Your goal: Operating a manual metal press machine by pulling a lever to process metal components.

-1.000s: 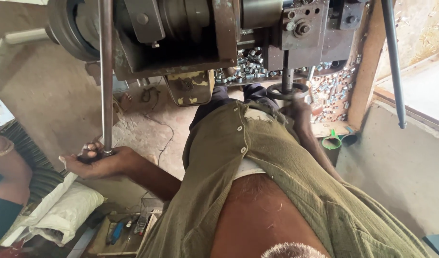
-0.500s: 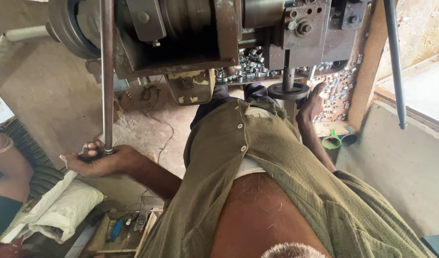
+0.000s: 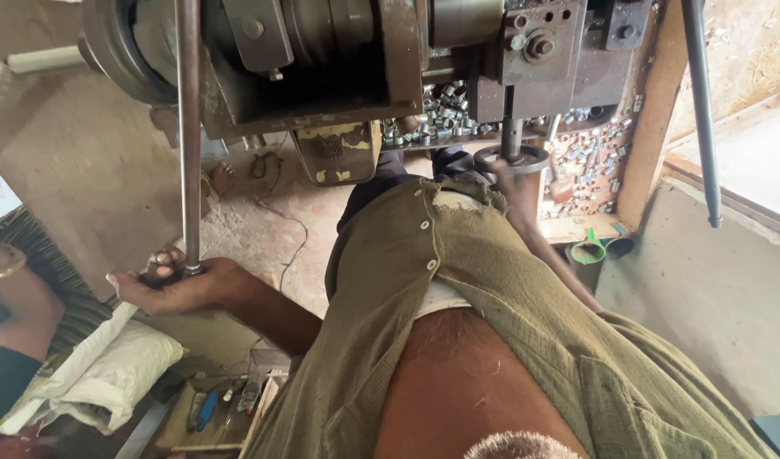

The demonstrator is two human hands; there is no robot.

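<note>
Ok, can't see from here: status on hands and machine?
Left hand gripping long metal rod. Right hand on small handwheel. Nothing blocking either.

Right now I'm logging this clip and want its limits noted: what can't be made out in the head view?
- Right hand: mostly behind the olive shirt; its grip on the small handwheel is unclear.
- Long steel rod: its top is cut off by the frame edge.
- Left hand: fingers wrap the rod's end, hiding it.
- Small metal parts: too small to identify.
</note>
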